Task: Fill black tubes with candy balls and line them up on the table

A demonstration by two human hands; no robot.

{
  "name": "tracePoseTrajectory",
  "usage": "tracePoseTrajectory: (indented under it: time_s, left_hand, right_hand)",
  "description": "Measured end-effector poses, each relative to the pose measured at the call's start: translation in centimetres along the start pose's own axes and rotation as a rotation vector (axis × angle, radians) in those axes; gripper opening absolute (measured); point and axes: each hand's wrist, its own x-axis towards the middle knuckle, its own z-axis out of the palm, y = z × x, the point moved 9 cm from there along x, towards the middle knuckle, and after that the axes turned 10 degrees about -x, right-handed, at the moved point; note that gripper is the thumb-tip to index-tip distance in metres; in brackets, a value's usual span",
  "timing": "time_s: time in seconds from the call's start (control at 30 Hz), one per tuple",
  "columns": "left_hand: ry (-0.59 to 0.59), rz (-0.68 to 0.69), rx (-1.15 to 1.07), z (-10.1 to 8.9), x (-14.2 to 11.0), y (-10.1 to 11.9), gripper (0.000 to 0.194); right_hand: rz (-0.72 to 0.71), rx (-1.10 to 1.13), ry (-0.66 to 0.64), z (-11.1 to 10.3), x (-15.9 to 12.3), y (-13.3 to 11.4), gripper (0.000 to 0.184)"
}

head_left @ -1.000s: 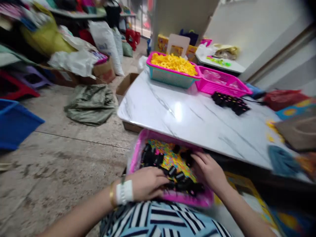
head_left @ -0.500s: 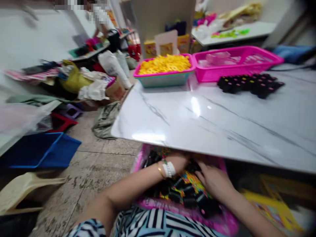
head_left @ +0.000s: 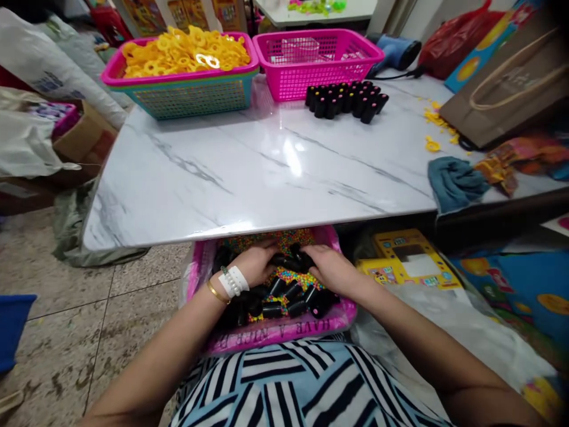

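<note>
On my lap, under the table edge, sits a pink basket (head_left: 344, 317) lined with clear plastic. Inside it lie small multicoloured beads (head_left: 291, 277) and several short black cylinders (head_left: 272, 309). My left hand (head_left: 254, 264) reaches into the left side, its fingers stretched out over the beads and thumb apart, beside black cylinders. On the right side, my right hand (head_left: 331, 270) has its fingers and thumb at a black cylinder (head_left: 299, 254); the fingertips are partly hidden among the pieces.
The white marbled table (head_left: 249, 172) carries a basket of yellow rings (head_left: 186, 53), a pink basket (head_left: 320, 65) and grouped black cylinders (head_left: 344, 101). To the right are a blue cloth (head_left: 456, 181) and a brown paper bag (head_left: 502, 89). Yellow packaging (head_left: 406, 261) lies below.
My view has swung right and tilted down. My hands, close together before, now sit farther apart in the lap basket.
</note>
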Motion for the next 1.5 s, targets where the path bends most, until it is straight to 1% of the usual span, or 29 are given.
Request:
tracePoseTrajectory:
  time_s: [0.1,0.2,0.23,0.3,0.37,0.43,0.5,0.57,0.6,0.67,0.77,0.87,0.93,1.0,1.1,1.13,1.2,1.27,1.33,1.37,1.43,1.5]
  left_hand:
    - [0.036,0.031,0.037,-0.1,-1.3,-0.1,0.037]
    - [0.112,0.084,0.106,-0.4,-2.3,0.5,0.042]
    - [0.128,0.111,0.13,-0.3,-2.5,0.8,0.043]
    - [0.119,0.168,0.159,0.2,-2.7,1.4,0.041]
    - [0.07,0.185,0.151,0.8,-2.7,1.5,0.037]
    - [0.037,0.135,0.119,1.0,-2.5,0.6,0.033]
    - [0.04,0.06,0.08,0.6,-2.6,-0.7,0.03]
    - [0.067,0.025,0.033,-0.2,-2.8,-1.7,0.034]
    - [0.082,0.027,0.004,-0.6,-3.0,-2.0,0.039]
    - [0.105,0.049,-0.051,-1.1,-3.0,-2.1,0.046]
    - [0.109,0.058,-0.076,-1.0,-2.6,-1.8,0.05]
    - [0.079,0.025,-0.043,-0.2,-1.9,-1.8,0.035]
    - [0.061,0.014,-0.034,0.1,-1.5,-2.0,0.027]
    - [0.06,0.011,-0.038,0.1,-1.3,-2.1,0.027]
    - [0.057,0.002,-0.034,0.0,-1.0,-2.4,0.031]
    - [0.052,0.0,-0.031,-0.1,-0.9,-2.4,0.032]
    - [0.046,0.001,-0.027,-0.1,-0.8,-2.4,0.032]
    - [0.059,-0.005,-0.022,-0.2,-0.8,-2.4,0.03]
    - [0.072,-0.017,-0.021,-0.2,-0.8,-2.5,0.029]
    - [0.073,-0.024,-0.024,-0.2,-0.8,-2.6,0.029]
    - [0.069,-0.029,-0.032,-0.2,-0.8,-2.8,0.03]
    - [0.071,-0.025,-0.042,-0.2,-0.9,-2.9,0.029]
  right_hand:
    - [0.01,-0.109,0.001,0.0,0.3,-1.7,0.036]
    - [-0.017,-0.329,-0.049,0.3,0.5,-3.4,0.017]
    - [-0.032,-0.403,-0.062,0.4,0.6,-3.9,0.014]
    - [-0.082,-0.48,-0.093,0.6,1.0,-4.6,0.016]
    - [-0.133,-0.452,-0.144,1.0,1.4,-5.0,0.017]
    - [-0.152,-0.327,-0.175,1.0,1.9,-4.8,0.024]
    - [-0.15,-0.144,-0.178,0.6,2.4,-4.5,0.031]
    - [-0.154,-0.012,-0.177,0.3,2.7,-4.1,0.033]
    - [-0.157,0.002,-0.177,0.3,2.7,-4.0,0.033]
    - [-0.164,-0.072,-0.187,0.5,2.7,-3.8,0.032]
    - [-0.146,-0.19,-0.222,1.0,2.7,-3.6,0.032]
    - [-0.094,-0.124,-0.176,0.4,2.9,-3.4,0.035]
    - [-0.101,-0.095,-0.165,0.2,2.9,-3.4,0.035]
    - [-0.115,-0.208,-0.189,0.5,2.9,-3.4,0.03]
    - [-0.112,-0.5,-0.197,0.9,3.0,-3.4,0.019]
    - [-0.121,-0.556,-0.204,1.1,3.0,-3.6,0.017]
    - [-0.149,-0.596,-0.23,1.7,3.1,-4.1,0.017]
    - [-0.152,-0.58,-0.237,2.1,3.4,-4.4,0.016]
    - [-0.151,-0.502,-0.227,2.4,3.7,-4.6,0.015]
    - [-0.16,-0.433,-0.223,2.6,3.8,-4.7,0.016]
    - [-0.191,-0.238,-0.195,2.5,3.7,-5.0,0.024]
    - [-0.209,0.002,-0.126,1.7,3.4,-5.1,0.033]
